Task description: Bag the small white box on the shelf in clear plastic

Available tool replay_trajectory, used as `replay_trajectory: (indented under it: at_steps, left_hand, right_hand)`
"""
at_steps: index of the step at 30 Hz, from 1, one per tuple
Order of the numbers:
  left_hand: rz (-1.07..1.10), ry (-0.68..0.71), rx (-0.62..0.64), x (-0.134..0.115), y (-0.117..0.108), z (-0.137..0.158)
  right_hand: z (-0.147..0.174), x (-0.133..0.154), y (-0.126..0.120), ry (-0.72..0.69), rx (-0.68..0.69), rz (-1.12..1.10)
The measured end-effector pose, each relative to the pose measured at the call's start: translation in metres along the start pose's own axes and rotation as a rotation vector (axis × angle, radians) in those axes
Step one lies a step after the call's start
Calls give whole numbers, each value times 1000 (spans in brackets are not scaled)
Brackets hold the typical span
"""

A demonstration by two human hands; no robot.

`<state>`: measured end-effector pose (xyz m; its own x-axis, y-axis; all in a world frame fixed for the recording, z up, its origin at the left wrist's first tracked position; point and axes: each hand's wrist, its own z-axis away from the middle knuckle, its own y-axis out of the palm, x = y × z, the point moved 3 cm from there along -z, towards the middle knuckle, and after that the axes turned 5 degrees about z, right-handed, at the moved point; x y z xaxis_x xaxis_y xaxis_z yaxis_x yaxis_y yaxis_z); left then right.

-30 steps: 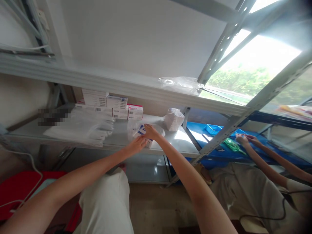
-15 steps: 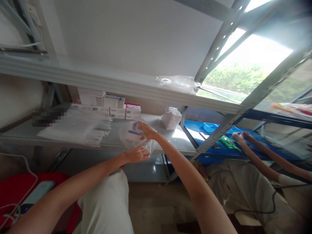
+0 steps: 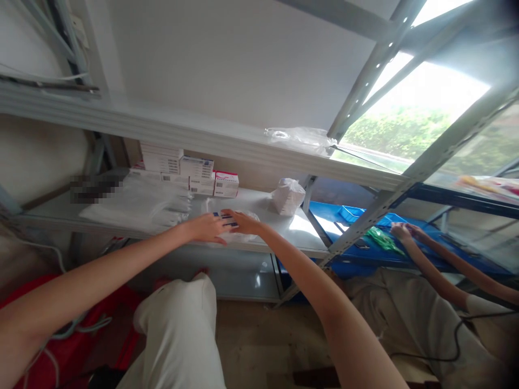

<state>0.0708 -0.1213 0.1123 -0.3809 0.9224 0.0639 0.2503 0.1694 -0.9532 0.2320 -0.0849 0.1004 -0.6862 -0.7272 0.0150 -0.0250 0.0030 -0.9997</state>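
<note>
Both arms reach forward to the near edge of the grey shelf (image 3: 284, 227). The left hand (image 3: 206, 228) lies palm down, fingers stretched flat onto the bagged box (image 3: 229, 220), touching its left side. The right hand (image 3: 242, 221) rests flat on top of it, fingers extended, not curled around it. Stacked white boxes (image 3: 182, 172) sit farther back left. Another person's hands (image 3: 407, 232) work at the blue tray (image 3: 357, 213), far right.

Upper shelf (image 3: 194, 135) caps room above stacked boxes (image 3: 186, 173).
</note>
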Motion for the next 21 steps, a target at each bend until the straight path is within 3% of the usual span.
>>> replay_trajectory:
  at_steps: [2, 5, 10, 15, 21]
  left_hand:
    - [70, -111, -15, 23, -21, 11]
    - [122, -135, -78, 51, -51, 27]
    - [135, -117, -81, 67, -82, 34]
    - [-17, -84, -37, 58, -88, 19]
    - [110, -201, -270, 45, -79, 18]
  right_hand:
    - [12, -9, -11, 39, -34, 35]
    - [36, -24, -29, 54, -36, 227]
    - [61, -38, -63, -50, -38, 528]
    - [51, -46, -97, -8, -42, 693]
    - [41, -42, -101, 2, -156, 566]
